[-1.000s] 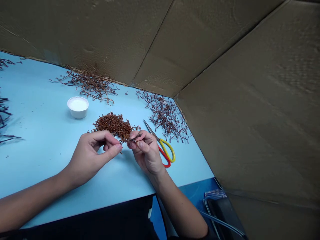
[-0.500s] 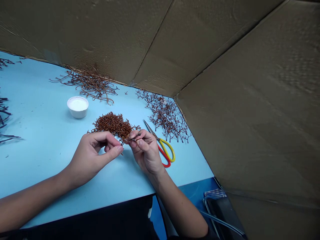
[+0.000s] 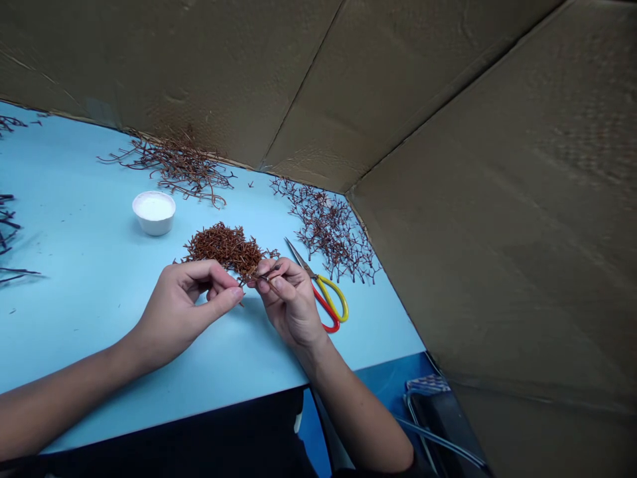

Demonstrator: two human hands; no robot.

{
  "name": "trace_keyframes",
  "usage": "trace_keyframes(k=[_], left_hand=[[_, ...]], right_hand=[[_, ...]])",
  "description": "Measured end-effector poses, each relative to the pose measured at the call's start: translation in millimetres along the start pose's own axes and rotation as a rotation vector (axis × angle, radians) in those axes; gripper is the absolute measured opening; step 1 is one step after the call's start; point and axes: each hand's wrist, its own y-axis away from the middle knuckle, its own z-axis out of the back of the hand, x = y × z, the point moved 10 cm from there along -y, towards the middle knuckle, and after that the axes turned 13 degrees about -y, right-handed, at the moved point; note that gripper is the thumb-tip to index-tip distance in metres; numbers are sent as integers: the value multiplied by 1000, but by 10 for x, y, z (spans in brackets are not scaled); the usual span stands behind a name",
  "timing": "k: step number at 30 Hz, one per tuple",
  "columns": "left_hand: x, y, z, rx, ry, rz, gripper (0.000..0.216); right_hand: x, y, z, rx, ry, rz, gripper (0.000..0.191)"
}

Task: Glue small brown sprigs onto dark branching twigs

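Over the front of the table, my left hand (image 3: 184,309) is closed in a pinch, thumb against forefinger, on a thin brown twig-like piece (image 3: 241,282). Close beside it, my right hand (image 3: 293,305) pinches a small dark brown twig (image 3: 271,272) between thumb and fingers. The fingertips of both hands nearly meet, and whether the two pieces touch is too small to tell. Just behind the hands lies a heap of short reddish-brown twig bits (image 3: 221,245). Scissors (image 3: 326,292) with one red and one yellow handle loop rest right of my right hand, partly covered by it.
A small white cup (image 3: 154,212) with white contents stands left of the heap. Long curved brown stems (image 3: 182,162) lie at the back, branched twigs (image 3: 333,232) at the right, darker sticks (image 3: 7,222) at the left edge. Cardboard walls (image 3: 448,199) border the table (image 3: 99,265).
Both hands keep almost the same place and grip. My left fingertips have shifted very slightly; nothing has been let go or picked up.
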Motion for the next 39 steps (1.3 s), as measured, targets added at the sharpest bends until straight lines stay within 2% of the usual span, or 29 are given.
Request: trace_keyframes(k=[6, 11, 18, 23, 31, 36, 39], left_hand=[[42, 17, -6, -10, 15, 10, 7], [101, 32, -1, -18, 21, 36, 23], [22, 65, -16, -21, -47, -61, 21], [-87, 86, 7, -81, -106, -149, 15], [-43, 102, 40, -146, -151, -64, 9], [5, 84, 46, -148, -115, -6, 4], [17, 81, 51, -155, -94, 10, 3]], right_hand=[[4, 5, 16, -19, 17, 3, 27], [-21, 2, -5, -13, 9, -9, 26], [-44, 9, -31, -4, 36, -15, 27], [-45, 19, -35, 5, 66, -3, 27], [-74, 13, -49, 52, 93, 26, 21], [-101, 24, -23, 51, 187, 51, 24], [-74, 36, -40, 86, 232, 103, 18]])
